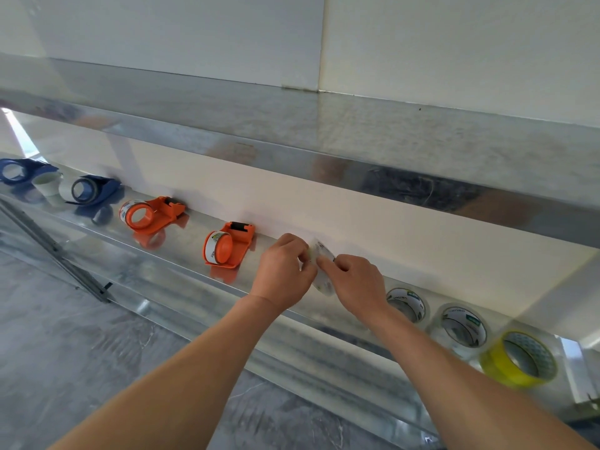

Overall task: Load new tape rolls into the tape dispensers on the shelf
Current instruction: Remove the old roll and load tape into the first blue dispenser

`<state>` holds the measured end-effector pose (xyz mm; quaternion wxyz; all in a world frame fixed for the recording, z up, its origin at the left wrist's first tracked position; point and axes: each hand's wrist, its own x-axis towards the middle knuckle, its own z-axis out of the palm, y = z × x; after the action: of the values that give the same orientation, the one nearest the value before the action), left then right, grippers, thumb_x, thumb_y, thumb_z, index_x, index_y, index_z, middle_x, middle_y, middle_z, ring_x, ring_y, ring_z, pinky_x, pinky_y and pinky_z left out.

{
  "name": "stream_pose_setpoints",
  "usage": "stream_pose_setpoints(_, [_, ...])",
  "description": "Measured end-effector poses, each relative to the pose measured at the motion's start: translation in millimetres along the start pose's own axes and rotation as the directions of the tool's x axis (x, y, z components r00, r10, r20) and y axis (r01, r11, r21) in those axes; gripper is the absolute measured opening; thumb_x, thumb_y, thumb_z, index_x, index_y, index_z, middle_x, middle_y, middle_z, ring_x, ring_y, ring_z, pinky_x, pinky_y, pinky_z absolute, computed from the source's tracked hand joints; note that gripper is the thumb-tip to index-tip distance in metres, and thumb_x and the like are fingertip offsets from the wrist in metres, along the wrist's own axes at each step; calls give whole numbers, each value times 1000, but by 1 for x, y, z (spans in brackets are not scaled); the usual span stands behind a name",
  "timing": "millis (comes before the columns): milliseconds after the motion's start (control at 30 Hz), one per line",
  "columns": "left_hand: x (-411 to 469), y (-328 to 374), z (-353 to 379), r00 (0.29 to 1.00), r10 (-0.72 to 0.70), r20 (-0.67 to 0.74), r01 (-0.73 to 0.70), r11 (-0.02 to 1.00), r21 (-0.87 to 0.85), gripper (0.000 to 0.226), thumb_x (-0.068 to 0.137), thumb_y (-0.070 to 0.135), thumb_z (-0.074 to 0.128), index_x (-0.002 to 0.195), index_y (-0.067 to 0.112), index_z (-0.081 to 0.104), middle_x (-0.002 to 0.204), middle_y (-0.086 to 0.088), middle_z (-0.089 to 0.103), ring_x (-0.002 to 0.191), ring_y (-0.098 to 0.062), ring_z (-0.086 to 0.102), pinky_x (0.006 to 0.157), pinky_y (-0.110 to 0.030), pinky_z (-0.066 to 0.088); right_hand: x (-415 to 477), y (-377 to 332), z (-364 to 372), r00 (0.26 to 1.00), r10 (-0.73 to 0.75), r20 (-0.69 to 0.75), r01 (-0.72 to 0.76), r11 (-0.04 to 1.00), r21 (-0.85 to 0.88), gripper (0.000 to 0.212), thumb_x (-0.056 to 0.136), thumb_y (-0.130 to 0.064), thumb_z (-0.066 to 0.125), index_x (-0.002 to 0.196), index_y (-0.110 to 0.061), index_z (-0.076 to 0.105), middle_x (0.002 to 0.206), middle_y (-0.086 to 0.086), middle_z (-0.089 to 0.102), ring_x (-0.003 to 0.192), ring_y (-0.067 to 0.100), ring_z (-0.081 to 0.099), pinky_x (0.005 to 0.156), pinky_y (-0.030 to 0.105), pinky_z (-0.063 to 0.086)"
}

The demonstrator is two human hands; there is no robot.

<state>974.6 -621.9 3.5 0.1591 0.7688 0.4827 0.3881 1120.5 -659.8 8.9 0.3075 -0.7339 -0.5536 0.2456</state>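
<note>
**Held roll** point(324, 285): one, clear tape, raised just above the shelf point(191, 232).
- The left hand point(282, 271) has its fingers curled round the roll's left side and grips it.
- The right hand point(355, 282) pinches the roll's upper rim between thumb and forefinger.
- Likely reason: one of the hands steadies the roll while the other picks the free tape end loose before loading.

**Orange dispensers**: two, both left of the held roll.
- One point(229, 243) is just beside the left hand; the other point(151, 216) is further left.
- Each carries a labelled roll.
- Their hubs face the front, probably to keep the spindles within reach.

**Blue dispensers**: two, far left of the held roll.
- The nearer point(92, 190) appears loaded.
- Whether the farther point(19, 170) is loaded cannot be told.

**White cup** point(47, 186): one, or possibly a bare core, between the blue dispensers.

**Spare rolls**: three in a row on the shelf, right of the held roll.
- Two clear rolls, one near point(406, 303) and one beyond it point(462, 326).
- One yellow roll point(518, 358), farthest right.
- They are probably stock lined up for the right hand to take in turn.

**Total**: four dispensers, four loose rolls counting the held one. Which dispenser the held roll is meant for cannot be told.
</note>
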Motion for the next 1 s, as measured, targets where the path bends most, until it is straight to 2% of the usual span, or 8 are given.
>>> stream_pose_setpoints(133, [-3, -8, -9, 1000, -25, 13, 25, 1000, 0, 10, 72, 17, 65, 67, 10, 60, 91, -1, 65, 76, -18, 62, 69, -39, 55, 0, -5, 11, 983, -42, 177, 29, 997, 77, 60, 79, -67, 39, 71, -11, 58, 70, 4, 66, 69, 25, 65, 69, 44, 51])
stream_pose_setpoints(233, [-6, -14, -19, 1000, -9, 16, 9, 1000, 5, 8, 74, 10, 68, 69, 7, 63, 97, -2, 65, 82, -18, 63, 73, -38, 56, 2, -18, 21, 959, -20, 284, -44, 975, 217, 50, 83, -65, 37, 77, -22, 64, 81, -1, 66, 83, 25, 62, 82, 49, 54])
stream_pose_setpoints(333, [-8, -24, -31, 1000, 22, 11, -23, 999, 42, 4, 74, 10, 67, 72, 7, 65, 102, -3, 65, 90, -19, 63, 79, -34, 54, 1, -37, 26, 926, -37, 376, -116, 919, 377, 35, 102, -51, 37, 88, -34, 65, 86, -15, 63, 81, 7, 57, 71, 29, 44])
stream_pose_setpoints(467, [-12, -38, -48, 999, 49, 1, -49, 996, 77, 4, 72, 6, 72, 73, 7, 68, 107, -5, 66, 96, -19, 63, 84, -9, 39, 4, -60, 37, 928, -10, 373, -145, 912, 384, 33, 104, -46, 40, 87, -28, 62, 78, -13, 59, 67, 2, 50, 58, 24, 34])
stream_pose_setpoints(567, [-14, -47, -61, 997, 69, -20, -68, 996, 56, 4, 73, 7, 71, 72, 8, 68, 109, -6, 66, 96, -21, 64, 80, -19, 44, 6, -77, 52, 943, 37, 330, -167, 913, 373, 30, 102, -31, 43, 79, -20, 58, 72, -7, 54, 60, 8, 45, 54, 25, 31])
stream_pose_setpoints(700, [-18, -65, -85, 997, 8, -77, -11, 999, -34, 3, 73, 17, 63, 73, 14, 64, 111, -2, 64, 100, -20, 61, 82, -28, 48, 2, -104, 74, 949, 35, 313, -169, 894, 414, 31, 99, -28, 47, 86, -9, 67, 78, 0, 60, 70, 16, 52, 63, 31, 38])
stream_pose_setpoints(833, [-24, -84, -113, 994, -54, -94, 44, 993, -110, 14, 69, 19, 60, 83, 16, 60, 109, 2, 61, 94, -16, 59, 81, -31, 51, -4, -133, 92, 951, 15, 308, -162, 873, 459, 28, 99, -24, 49, 84, -18, 72, 72, -6, 66, 62, 8, 58, 61, 26, 45])
stream_pose_setpoints(1000, [-30, -106, -147, 983, -153, -100, 144, 986, -89, 22, 77, 11, 66, 98, 16, 63, 100, 2, 62, 84, -19, 60, 80, -37, 54, -13, -160, 116, 956, -44, 290, -87, 902, 423, 31, 100, -26, 50, 88, -11, 74, 84, 5, 69, 75, 18, 59, 71, 33, 44])
